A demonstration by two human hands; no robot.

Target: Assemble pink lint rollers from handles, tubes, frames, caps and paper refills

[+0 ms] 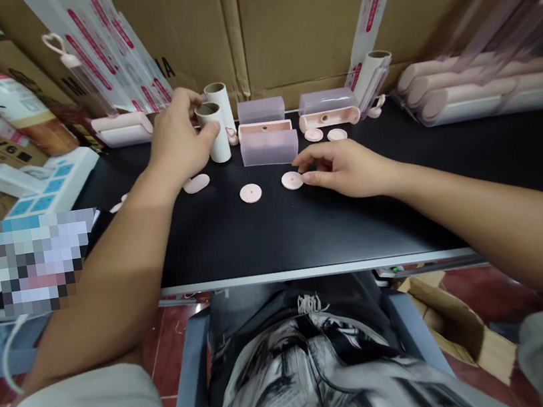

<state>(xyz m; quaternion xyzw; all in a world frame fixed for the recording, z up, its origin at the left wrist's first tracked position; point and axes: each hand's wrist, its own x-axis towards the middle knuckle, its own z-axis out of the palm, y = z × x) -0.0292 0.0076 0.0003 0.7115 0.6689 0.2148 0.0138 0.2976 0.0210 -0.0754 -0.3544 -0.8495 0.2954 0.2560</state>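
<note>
My left hand [180,135] is closed around the upper part of a white sticky lint roll [219,145], which stands upright on the black table. Right behind it is a second upright white roll [220,106]. My right hand [340,170] has its fingers curled but apart; the thumb tip is at the edge of a pale pink round end cap [291,180] lying flat. Another pink end cap [250,193] lies to its left. An oval pink piece [197,183] rests below my left hand. Beyond my right hand are two pink lint roller casings with clear lilac covers [270,148].
Finished-looking pink lint rollers [478,93] are stacked at the right, and one more roller [122,129] is at the back left. A power strip [48,194], a drink bottle [17,98] and a blurred-out device [52,261] occupy the left. Cardboard boxes [287,26] wall the back.
</note>
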